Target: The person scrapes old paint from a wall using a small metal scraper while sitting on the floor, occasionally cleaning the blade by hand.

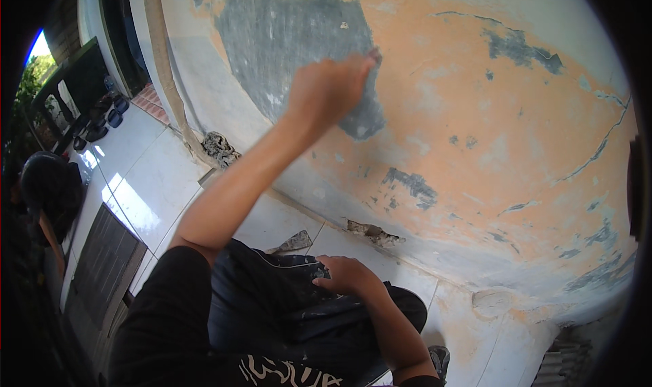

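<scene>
My left hand point(328, 89), blurred, is raised to the wall point(438, 112) with its fingers curled in. A small dark reddish piece point(375, 56) shows at its fingertips; what it is cannot be made out. Behind the hand is a large grey patch point(275, 35) of bare render, bordered by peach and whitish coating. My right hand point(351, 275) rests on the knee of my dark trousers point(285, 305), thumb and fingers apart, holding nothing. On the tiled floor beyond the knee lies a putty knife point(297, 242) with a smeared blade.
A broken hole point(374, 232) opens at the wall's foot. Crumpled grey material point(219, 148) sits by the door frame point(165, 66). Shoes point(104, 119) and a dark mat point(104, 259) lie leftward. Another person point(51, 198) is at far left. Corrugated sheeting point(563, 356) shows at lower right.
</scene>
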The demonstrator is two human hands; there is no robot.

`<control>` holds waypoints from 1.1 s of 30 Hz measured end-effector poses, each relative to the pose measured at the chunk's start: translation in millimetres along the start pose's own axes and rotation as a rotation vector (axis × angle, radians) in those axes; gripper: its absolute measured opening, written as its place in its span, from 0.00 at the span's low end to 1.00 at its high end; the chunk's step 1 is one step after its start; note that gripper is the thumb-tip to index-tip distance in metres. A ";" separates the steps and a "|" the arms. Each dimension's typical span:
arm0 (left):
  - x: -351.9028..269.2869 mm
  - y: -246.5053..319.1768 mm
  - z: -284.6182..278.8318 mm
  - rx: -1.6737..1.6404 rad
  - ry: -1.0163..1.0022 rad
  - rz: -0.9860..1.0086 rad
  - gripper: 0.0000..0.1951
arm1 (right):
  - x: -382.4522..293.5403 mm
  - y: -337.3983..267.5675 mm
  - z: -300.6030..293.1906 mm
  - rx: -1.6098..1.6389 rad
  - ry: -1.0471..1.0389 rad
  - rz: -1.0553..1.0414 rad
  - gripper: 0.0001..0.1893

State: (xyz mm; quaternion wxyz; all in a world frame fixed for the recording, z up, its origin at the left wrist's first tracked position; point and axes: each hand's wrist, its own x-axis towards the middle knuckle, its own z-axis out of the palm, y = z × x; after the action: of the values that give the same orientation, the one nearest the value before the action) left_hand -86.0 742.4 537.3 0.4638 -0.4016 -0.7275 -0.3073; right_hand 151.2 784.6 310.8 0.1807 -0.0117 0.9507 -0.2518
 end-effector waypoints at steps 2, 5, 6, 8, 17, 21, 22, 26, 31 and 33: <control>19.8 -4.8 -14.3 -0.019 -0.013 -0.012 0.18 | 0.7 1.3 0.0 0.004 -0.018 0.004 0.34; 13.7 -5.9 -9.3 0.001 -0.030 0.043 0.18 | 2.1 -0.3 -1.1 0.006 -0.028 0.006 0.35; 10.7 -7.3 -6.4 0.040 -0.031 0.112 0.18 | 3.1 -1.7 -2.1 0.003 -0.017 0.005 0.35; 15.2 -16.9 -9.2 0.068 -0.060 0.162 0.18 | 3.4 -0.2 -0.5 0.016 -0.016 0.002 0.35; 37.4 -44.7 -20.9 0.073 -0.150 0.338 0.19 | 4.3 0.4 -1.1 0.026 -0.038 0.026 0.34; 60.7 -51.7 -33.3 0.064 -0.056 0.224 0.18 | 5.5 -0.8 -8.0 0.049 -0.089 0.064 0.34; 51.9 -51.6 -28.8 0.065 -0.055 0.220 0.18 | 6.9 0.1 -4.7 0.046 -0.092 0.064 0.34; 44.2 -39.7 -26.5 0.187 -0.294 0.382 0.16 | 5.0 8.4 -3.8 0.051 -0.016 0.076 0.36; 36.7 -43.5 -20.3 0.077 -0.165 0.359 0.15 | 7.9 4.7 -2.9 0.097 -0.051 0.065 0.36; 30.1 -33.6 -22.8 0.129 -0.258 0.382 0.15 | 7.5 7.8 -2.5 0.053 -0.066 0.058 0.35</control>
State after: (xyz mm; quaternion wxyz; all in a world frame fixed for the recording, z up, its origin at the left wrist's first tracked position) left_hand -112.9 716.4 571.2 0.4413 -0.5376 -0.7096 -0.1129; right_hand 143.9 791.7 306.5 0.2195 0.0122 0.9371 -0.2713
